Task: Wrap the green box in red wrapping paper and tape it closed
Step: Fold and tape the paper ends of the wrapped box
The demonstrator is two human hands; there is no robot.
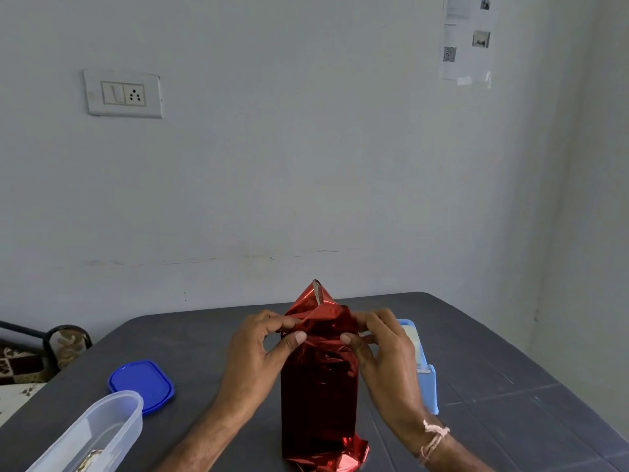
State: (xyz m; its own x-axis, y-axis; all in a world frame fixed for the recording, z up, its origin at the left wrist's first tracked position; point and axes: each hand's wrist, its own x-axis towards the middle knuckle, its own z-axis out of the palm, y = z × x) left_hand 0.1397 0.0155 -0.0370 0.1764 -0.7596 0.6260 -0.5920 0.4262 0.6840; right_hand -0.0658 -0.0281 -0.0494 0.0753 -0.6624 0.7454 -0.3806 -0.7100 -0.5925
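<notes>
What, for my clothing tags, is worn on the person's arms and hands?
Both forearms are bare, no sleeves in view. A knotted pale pinkish thread band circles the wrist of the right hand. The left hand wears nothing visible.

I read this as a plain room in a home: a bare painted wall with a household switch-and-socket plate, and printed sheets taped up near the corner. A dark grey table stands against the wall and carries a clear plastic food tub with a blue lid beside it. At the left edge I see patterned upholstery in a dark curved frame.
</notes>
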